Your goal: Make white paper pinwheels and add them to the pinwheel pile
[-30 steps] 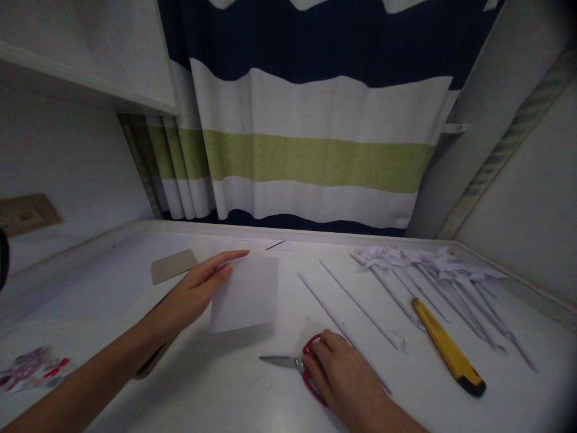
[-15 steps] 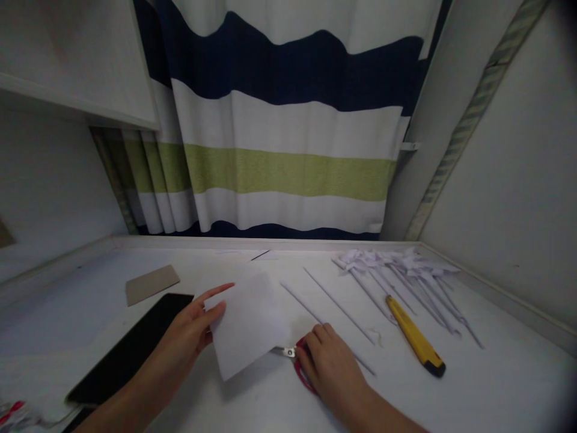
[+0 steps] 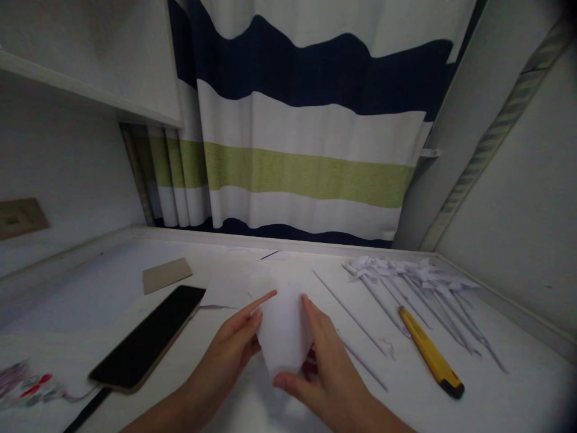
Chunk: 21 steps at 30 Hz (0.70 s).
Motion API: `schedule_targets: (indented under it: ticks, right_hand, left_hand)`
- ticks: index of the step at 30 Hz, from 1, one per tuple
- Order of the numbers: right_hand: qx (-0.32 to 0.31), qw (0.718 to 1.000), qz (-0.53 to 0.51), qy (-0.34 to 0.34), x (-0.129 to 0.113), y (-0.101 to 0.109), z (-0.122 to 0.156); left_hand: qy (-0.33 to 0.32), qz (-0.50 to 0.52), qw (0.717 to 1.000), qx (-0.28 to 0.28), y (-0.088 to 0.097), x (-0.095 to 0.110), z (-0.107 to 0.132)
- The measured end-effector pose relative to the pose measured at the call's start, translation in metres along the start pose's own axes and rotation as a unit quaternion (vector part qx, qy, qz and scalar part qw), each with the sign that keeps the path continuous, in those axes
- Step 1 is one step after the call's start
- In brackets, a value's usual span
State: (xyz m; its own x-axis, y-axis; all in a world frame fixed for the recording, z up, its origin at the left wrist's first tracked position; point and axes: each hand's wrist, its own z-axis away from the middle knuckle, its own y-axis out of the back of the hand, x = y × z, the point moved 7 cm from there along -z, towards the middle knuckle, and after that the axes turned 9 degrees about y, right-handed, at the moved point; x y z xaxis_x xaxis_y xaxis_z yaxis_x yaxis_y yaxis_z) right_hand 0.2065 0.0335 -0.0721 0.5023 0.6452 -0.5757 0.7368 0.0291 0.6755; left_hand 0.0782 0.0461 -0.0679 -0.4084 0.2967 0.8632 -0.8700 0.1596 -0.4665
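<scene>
A small white sheet of paper (image 3: 285, 331) is held up between my two hands, bowed slightly along its length. My left hand (image 3: 237, 337) pinches its left edge, thumb in front and index finger stretched along the top. On the other side my right hand (image 3: 324, 355) grips the right edge, with the thumb at the bottom corner. The scissors do not show clearly; they may be hidden behind the paper or under my right hand. A rolled paper stick (image 3: 365, 364) lies just right of my right hand, and another thin stick (image 3: 347, 310) lies beyond it.
Paper pinwheels on sticks (image 3: 415, 276) lie bunched at the back right, with a yellow utility knife (image 3: 428, 349) before them. Left are a black phone (image 3: 148, 340) with a cable, a beige card (image 3: 166, 275), flat white paper (image 3: 229, 288) and a clear-and-red bundle (image 3: 36, 385).
My right hand has moved from the scissors at the paper's lower corner onto the paper's right edge. The paper has turned and bowed. The view has swung slightly left.
</scene>
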Motion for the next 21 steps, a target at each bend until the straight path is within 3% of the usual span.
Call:
schedule_targets:
  ticks: [3, 5, 10, 13, 15, 21]
  right_hand:
    - [0.011, 0.990, -0.123, -0.062, 0.002, -0.004, -0.005]
    - [0.013, 0.978, -0.187, -0.094, 0.001, -0.004, -0.009]
    - [0.026, 0.927, -0.341, -0.155, -0.001, -0.002, -0.015]
    - [0.011, 0.891, -0.416, -0.183, 0.000, -0.011, -0.013]
    - [0.011, 0.881, -0.437, -0.181, 0.002, -0.015, -0.011]
    - [0.025, 0.866, -0.467, -0.177, 0.005, -0.022, -0.001]
  left_hand:
    - [-0.010, -0.010, 0.998, -0.060, -0.011, -0.003, 0.003]
    - [-0.027, -0.051, 0.996, -0.068, -0.010, -0.003, 0.005]
    - [-0.119, -0.136, 0.983, 0.011, 0.009, 0.001, 0.002]
    - [-0.065, -0.121, 0.989, -0.061, -0.001, -0.012, -0.004]
    - [-0.031, -0.126, 0.986, -0.106, -0.010, -0.019, -0.005]
    - [-0.023, -0.179, 0.984, 0.001, 0.006, -0.018, -0.004]
